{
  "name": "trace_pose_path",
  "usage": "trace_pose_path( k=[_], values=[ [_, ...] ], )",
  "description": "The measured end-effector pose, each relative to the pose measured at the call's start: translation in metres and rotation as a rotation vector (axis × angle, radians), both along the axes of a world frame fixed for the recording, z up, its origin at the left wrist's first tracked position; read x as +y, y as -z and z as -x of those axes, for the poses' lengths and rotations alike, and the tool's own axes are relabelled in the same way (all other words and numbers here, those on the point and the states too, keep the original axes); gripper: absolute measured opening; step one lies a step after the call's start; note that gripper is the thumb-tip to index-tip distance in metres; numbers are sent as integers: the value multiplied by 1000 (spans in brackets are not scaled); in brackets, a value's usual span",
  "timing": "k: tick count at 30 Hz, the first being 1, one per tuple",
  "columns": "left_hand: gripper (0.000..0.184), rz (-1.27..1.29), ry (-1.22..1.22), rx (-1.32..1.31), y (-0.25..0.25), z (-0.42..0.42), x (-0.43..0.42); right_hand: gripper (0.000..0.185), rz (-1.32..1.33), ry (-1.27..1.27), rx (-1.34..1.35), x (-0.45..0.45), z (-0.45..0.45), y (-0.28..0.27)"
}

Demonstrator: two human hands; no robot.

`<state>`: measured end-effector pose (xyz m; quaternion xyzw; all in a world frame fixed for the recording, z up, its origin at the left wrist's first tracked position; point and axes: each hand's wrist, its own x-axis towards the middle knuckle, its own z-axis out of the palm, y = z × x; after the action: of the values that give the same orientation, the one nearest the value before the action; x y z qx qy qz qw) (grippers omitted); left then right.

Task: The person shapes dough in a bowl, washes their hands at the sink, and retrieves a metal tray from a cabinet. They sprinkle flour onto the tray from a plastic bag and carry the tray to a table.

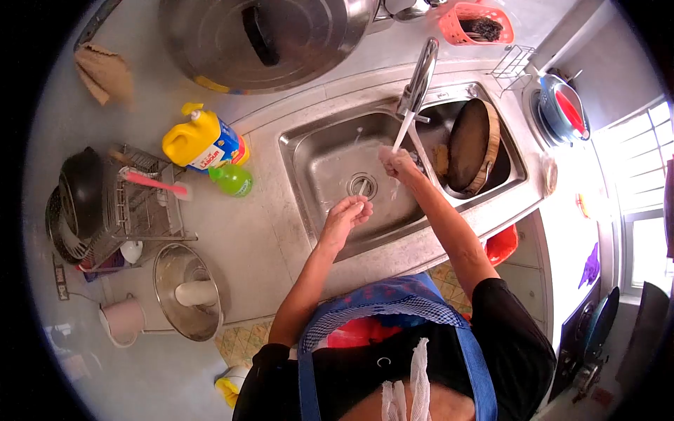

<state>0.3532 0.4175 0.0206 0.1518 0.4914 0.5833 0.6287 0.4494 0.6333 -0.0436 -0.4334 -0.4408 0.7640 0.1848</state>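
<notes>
Water runs from the chrome faucet (420, 81) onto my right hand (399, 163), which is over the larger sink basin (316, 158) with its fingers curled together. What those fingers hold, if anything, is hidden. Lower and to the left, my left hand (349, 212) has its fingers bent in near the drain (361, 186). A small pale sliver shows just beyond its fingertips; I cannot make out whether it is held. In the smaller basin a round dark pan-like piece with a wooden-looking rim (472, 144) leans on its side beside a tan sponge-like piece (441, 160).
Left of the sink stand a yellow detergent jug (193, 144), a green bottle (232, 180), a dish rack (147, 196) and a steel bowl (165, 281). Behind are a large lidded pot (309, 42) and a coral basket (463, 35). Stacked basins (558, 112) sit at right.
</notes>
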Motion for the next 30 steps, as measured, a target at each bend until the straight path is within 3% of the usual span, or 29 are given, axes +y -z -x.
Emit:
trace_pose_path(
  k=[4,6,8,10,11,12,14,15,17,20,22,24,25,28,30],
  values=[
    [23,13,45,-32,22,-1,30,17,9,6,69,-7,-10,3],
    [22,22,32,-69,36,-5,48,19,-118,-115,167,-2,-16,14],
    [22,33,4,-98,58,-5,71,22,-198,-120,24,0,-12,20],
    [25,135,-90,-372,80,-6,95,17,-140,-39,138,-8,-10,23],
    [25,143,-94,-373,83,-7,104,18,-146,-27,50,-12,-7,23],
    [25,94,-158,-532,74,-10,115,18,-138,-30,49,-18,-1,21],
    [24,48,-226,-694,83,-13,128,23,465,387,377,-28,7,20],
    [24,-30,-192,-659,90,-14,132,23,472,389,371,-30,9,29],
    [23,-99,-161,-626,105,-25,138,31,695,565,601,-32,11,48],
    [22,-5,-251,-561,47,-49,139,35,720,713,455,-23,19,59],
    [20,19,-323,-732,35,-53,133,37,737,753,322,-22,21,68],
    [21,42,-369,-827,54,-56,132,38,32,323,-164,-26,16,98],
    [22,153,-307,-791,90,-56,135,39,-317,81,-389,-29,13,116],
    [27,269,-270,-579,132,-50,146,40,-456,-110,-553,-33,11,158],
    [26,328,-266,-839,135,-45,150,41,-604,-297,-721,-33,5,180]
  ],
)
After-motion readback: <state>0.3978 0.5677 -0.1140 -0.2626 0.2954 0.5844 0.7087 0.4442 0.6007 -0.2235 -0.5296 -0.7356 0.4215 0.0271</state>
